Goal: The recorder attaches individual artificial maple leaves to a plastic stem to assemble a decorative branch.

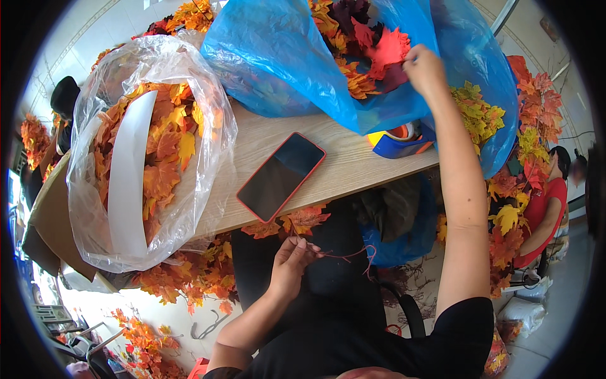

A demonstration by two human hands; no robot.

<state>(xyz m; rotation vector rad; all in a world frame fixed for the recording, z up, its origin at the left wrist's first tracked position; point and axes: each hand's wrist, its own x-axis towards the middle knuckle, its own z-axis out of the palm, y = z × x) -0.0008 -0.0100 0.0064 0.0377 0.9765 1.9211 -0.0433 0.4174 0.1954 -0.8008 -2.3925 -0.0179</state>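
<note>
Low in front of me, my left hand [294, 262] pinches a thin reddish cord-like stem [344, 256]. Its loose end curls off to the right over my lap, and orange artificial maple leaves [309, 218] show just above the fingers at the table edge. My right hand [424, 71] is stretched to the far side, over an open blue plastic bag [271, 57]. Its fingers are curled at the edge of a bunch of red artificial maple leaves [388, 52] in the bag's mouth. Whether they grip a leaf there is partly hidden.
A phone [281, 177] with a red case lies on the wooden table [259, 129]. Right of it is a roll of tape [404, 139] on a blue and yellow holder. A clear bag [218, 126] of orange leaves stands left. Another person [546, 218] sits far right.
</note>
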